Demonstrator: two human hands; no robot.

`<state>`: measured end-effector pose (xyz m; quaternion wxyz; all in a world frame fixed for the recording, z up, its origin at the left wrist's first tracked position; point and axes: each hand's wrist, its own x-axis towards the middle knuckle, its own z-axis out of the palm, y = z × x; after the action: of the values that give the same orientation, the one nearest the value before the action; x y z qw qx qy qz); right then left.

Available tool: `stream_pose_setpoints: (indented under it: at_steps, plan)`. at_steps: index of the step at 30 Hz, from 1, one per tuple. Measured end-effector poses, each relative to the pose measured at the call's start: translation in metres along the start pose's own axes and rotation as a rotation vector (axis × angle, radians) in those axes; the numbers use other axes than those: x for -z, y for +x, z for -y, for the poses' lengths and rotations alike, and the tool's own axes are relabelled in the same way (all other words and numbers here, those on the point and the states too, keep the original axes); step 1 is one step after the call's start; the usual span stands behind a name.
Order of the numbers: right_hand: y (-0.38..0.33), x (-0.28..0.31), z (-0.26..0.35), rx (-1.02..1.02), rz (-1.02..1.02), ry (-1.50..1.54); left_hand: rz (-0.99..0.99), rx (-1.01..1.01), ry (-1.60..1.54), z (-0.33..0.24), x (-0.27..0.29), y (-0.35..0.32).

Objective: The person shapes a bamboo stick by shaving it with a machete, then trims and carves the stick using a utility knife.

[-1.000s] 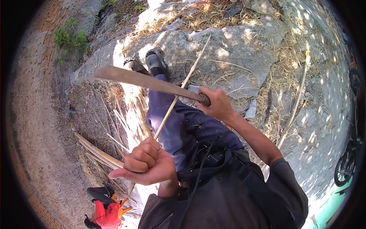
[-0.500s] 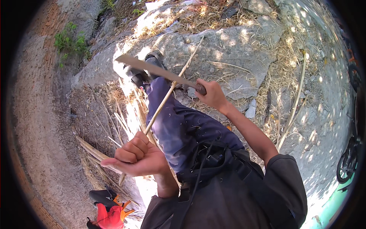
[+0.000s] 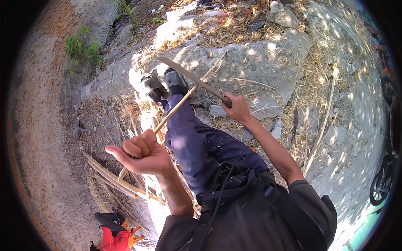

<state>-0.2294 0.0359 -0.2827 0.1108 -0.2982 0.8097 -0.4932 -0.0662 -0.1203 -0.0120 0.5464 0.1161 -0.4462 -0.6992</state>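
Observation:
My left hand (image 3: 144,154) is closed around a long, thin, pale bamboo strip (image 3: 172,112), its thumb pointing out to the left. The strip slants from that hand up and right over my trouser leg, its frayed far end (image 3: 217,67) above the rock slab. In my right hand (image 3: 238,109) is the dark handle of a machete (image 3: 190,76). The long brown blade points up and left and crosses the strip near its far end. Whether the edge bites into the strip cannot be made out.
Split bamboo pieces (image 3: 109,178) lie at lower left, beside a red and black item (image 3: 115,238) with orange parts. Under my feet is a rock slab (image 3: 251,58) strewn with curly shavings. A long strip (image 3: 324,121) lies right; a wheel (image 3: 380,188) shows at far right.
The machete has moved right along the strip toward its far end, and its blade tilts more steeply. My left hand has shifted slightly up in the view, still gripping the strip.

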Motion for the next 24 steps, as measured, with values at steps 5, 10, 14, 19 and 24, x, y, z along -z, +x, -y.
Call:
stream_pose_setpoints:
  at_steps: [5, 10, 14, 19, 24]
  plan:
    - [0.031, -0.010, -0.094, -0.194, -0.065, -0.136, 0.048, 0.029, 0.010, 0.019, -0.017, 0.030]
    - [0.036, 0.010, -0.164, -0.424, -0.107, -0.295, 0.063, 0.064, -0.017, 0.035, -0.038, 0.072]
    - [0.016, -0.006, -0.103, -0.329, -0.062, -0.209, 0.045, 0.042, 0.074, 0.021, -0.047, 0.097]
    - [-0.036, 0.001, -0.058, -0.282, -0.082, 0.108, 0.207, 0.102, 0.045, 0.017, -0.031, 0.112]
    - [-0.072, 0.026, -0.030, -0.439, -0.024, 0.346, 0.717, 0.062, 0.015, 0.023, 0.006, 0.072]
